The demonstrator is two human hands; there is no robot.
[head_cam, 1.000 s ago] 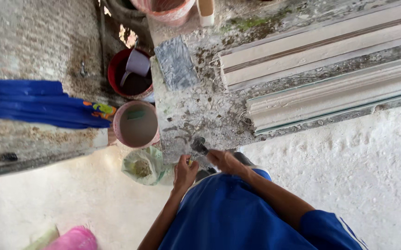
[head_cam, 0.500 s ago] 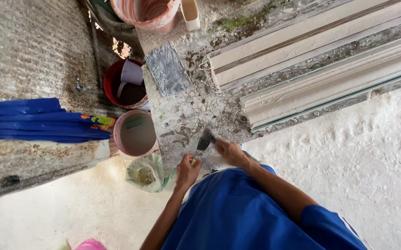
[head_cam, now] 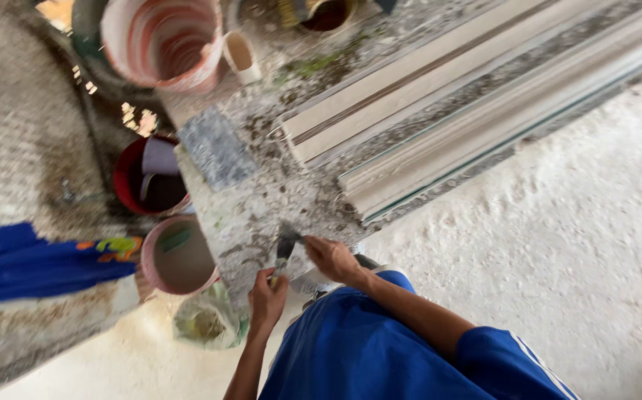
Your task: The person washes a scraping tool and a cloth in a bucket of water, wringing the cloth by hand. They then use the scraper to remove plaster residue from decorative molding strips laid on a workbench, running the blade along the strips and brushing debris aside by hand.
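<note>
Raised scraper (head_cam: 285, 248) in closed left hand (head_cam: 267, 298).

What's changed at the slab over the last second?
The left hand has taken a grip on the scraper and lifted its blade off the slab; the right hand has come up to the blade. Before, both hands were low at the slab's edge. The buckets and the mouldings lie as they did.

The person wears a bright blue short-sleeved shirt (white stripes on one sleeve), forearms bare.
</note>
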